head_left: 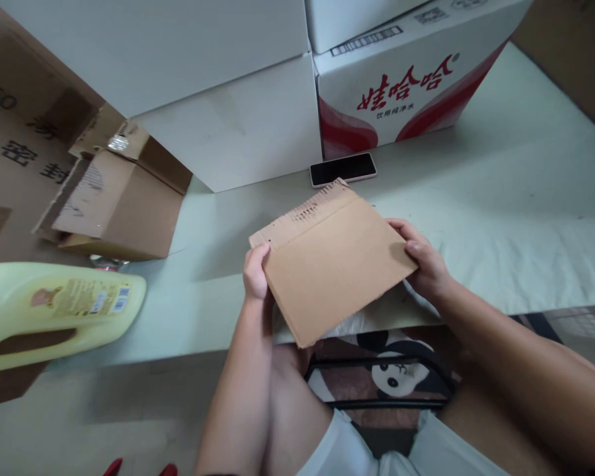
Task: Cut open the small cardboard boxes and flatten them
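Observation:
A flat piece of brown cardboard (340, 261) is held up between both hands, over the front edge of the table. My left hand (256, 272) grips its left side with the thumb on top. At the right edge, my right hand (421, 261) pinches the board, thumb above and fingers beneath. A crease runs along its far side, and the strip beyond it has torn, ridged patches with small dark print. Just beyond the board lies a phone (344, 170) with a dark screen. Part of a clear plastic bag (350, 325) shows under the near edge.
White cartons (233, 125) stand at the back, beside a red-and-white carton (401, 99). An open brown box (123, 205) sits on the left. Nearer, a large pale yellow bottle (94, 307) stands at the table's left. A pale green cloth (500, 218) covers the table.

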The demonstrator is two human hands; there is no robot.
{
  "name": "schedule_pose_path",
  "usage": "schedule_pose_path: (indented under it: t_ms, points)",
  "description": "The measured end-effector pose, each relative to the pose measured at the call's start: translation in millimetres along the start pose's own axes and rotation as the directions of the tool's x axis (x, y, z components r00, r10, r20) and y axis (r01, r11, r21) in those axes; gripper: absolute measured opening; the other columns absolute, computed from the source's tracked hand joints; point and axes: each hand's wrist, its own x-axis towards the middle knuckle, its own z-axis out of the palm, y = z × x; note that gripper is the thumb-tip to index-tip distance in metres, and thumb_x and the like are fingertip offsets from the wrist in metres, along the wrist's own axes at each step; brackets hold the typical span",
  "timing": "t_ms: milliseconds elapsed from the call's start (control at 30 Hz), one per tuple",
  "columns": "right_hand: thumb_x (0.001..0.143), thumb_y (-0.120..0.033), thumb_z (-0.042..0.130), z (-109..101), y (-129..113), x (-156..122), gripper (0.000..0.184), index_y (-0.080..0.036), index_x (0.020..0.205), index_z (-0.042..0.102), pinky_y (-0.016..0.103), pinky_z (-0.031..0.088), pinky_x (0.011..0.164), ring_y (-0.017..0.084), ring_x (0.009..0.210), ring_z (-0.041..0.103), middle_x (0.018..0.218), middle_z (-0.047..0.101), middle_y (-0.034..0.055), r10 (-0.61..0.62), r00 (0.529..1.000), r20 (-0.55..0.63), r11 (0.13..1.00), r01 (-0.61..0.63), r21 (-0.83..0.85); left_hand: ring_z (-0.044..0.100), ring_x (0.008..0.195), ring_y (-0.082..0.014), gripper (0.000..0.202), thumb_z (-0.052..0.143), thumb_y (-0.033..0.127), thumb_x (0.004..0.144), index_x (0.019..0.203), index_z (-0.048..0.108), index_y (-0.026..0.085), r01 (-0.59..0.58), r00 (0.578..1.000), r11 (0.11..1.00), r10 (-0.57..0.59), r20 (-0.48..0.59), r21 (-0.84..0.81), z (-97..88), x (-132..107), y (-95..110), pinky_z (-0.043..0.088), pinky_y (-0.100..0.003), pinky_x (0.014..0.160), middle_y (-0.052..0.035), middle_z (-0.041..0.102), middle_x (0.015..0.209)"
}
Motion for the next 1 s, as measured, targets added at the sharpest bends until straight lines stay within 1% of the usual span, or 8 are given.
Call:
schedule_pose_path:
  t_ms: [100,200,267,433,533,667,800,1000]
  points:
    - [0.073,-0.066,0.051,1,-2,0,0.055,-0.029,0.114,0.055,0.055,0.046,0.099,0.035,0.117,0.056,0.12,0.064,0.0077,0.015,1.0,-0.007,1.0,-0.015,0.002,0.065,0.072,-0.0196,0.025,0.071,0.039,0.056,0.069,0.068,0.017,0.042,0.999,0.999,-0.041,0.004,-0.029,-0.3,0,1,0.047,-0.028,0.062,-0.0019,0.065,0.064]
    - [0.073,-0.066,0.052,2,-4,0,0.054,-0.03,0.113,0.055,0.055,0.047,0.097,0.035,0.116,0.057,0.119,0.065,0.0081,0.021,1.0,-0.017,1.0,-0.021,0.006,0.066,0.073,-0.0212,0.027,0.07,0.04,0.056,0.069,0.07,0.017,0.04,0.998,0.998,-0.039,0.039,-0.042,3.5,-2,3,0.048,-0.029,0.063,-0.0034,0.068,0.067]
    - [0.072,-0.066,0.053,3,-4,0,0.054,-0.03,0.112,0.055,0.055,0.047,0.097,0.035,0.116,0.057,0.119,0.065,0.0082,0.019,1.0,-0.018,1.0,-0.019,0.013,0.066,0.072,-0.0218,0.026,0.069,0.04,0.055,0.069,0.071,0.017,0.033,0.999,0.998,-0.031,0.031,-0.052,6.2,-4,4,0.048,-0.03,0.063,-0.0034,0.069,0.067]
    - [0.073,-0.067,0.051,2,-3,0,0.055,-0.03,0.113,0.055,0.054,0.047,0.095,0.035,0.116,0.057,0.12,0.065,0.0076,0.019,1.0,-0.012,1.0,-0.019,0.006,0.063,0.066,-0.0176,0.026,0.071,0.038,0.053,0.067,0.072,0.016,0.059,0.998,0.996,-0.059,0.003,-0.068,5.4,-4,4,0.047,-0.027,0.062,-0.0021,0.067,0.065]
    - [0.072,-0.067,0.052,2,-2,0,0.054,-0.032,0.112,0.055,0.054,0.048,0.095,0.034,0.116,0.057,0.118,0.065,0.0065,0.024,1.0,-0.02,1.0,-0.024,0.001,0.063,0.067,-0.0177,0.027,0.072,0.039,0.054,0.069,0.071,0.016,0.072,0.997,0.996,-0.072,0.011,-0.059,2.0,-2,3,0.047,-0.028,0.062,-0.0019,0.066,0.065]
    - [0.073,-0.067,0.05,1,-2,0,0.054,-0.032,0.113,0.055,0.054,0.047,0.096,0.035,0.117,0.057,0.119,0.065,0.006,0.018,1.0,-0.011,1.0,-0.018,-0.006,0.067,0.076,-0.0216,0.029,0.071,0.04,0.056,0.072,0.07,0.017,0.052,0.998,0.998,-0.05,0.031,-0.037,0.2,0,1,0.05,-0.029,0.066,-0.0026,0.067,0.067]
    - [0.073,-0.066,0.052,1,-1,0,0.053,-0.031,0.113,0.056,0.054,0.047,0.097,0.035,0.118,0.057,0.12,0.064,0.0063,0.013,1.0,-0.013,1.0,-0.013,0.001,0.07,0.086,-0.0268,0.03,0.069,0.04,0.057,0.074,0.071,0.016,0.056,0.997,0.997,-0.053,0.048,-0.058,2.5,-1,2,0.053,-0.032,0.068,-0.005,0.07,0.069]
    - [0.073,-0.069,0.051,1,0,-1,0.056,-0.031,0.114,0.056,0.055,0.045,0.101,0.035,0.12,0.055,0.122,0.064,0.007,0.014,1.0,-0.009,1.0,-0.014,-0.002,0.071,0.087,-0.0305,0.029,0.072,0.038,0.054,0.07,0.072,0.014,-0.005,0.995,1.0,0.007,0.103,-0.019,9.1,-8,10,0.056,-0.035,0.07,-0.008,0.072,0.07]
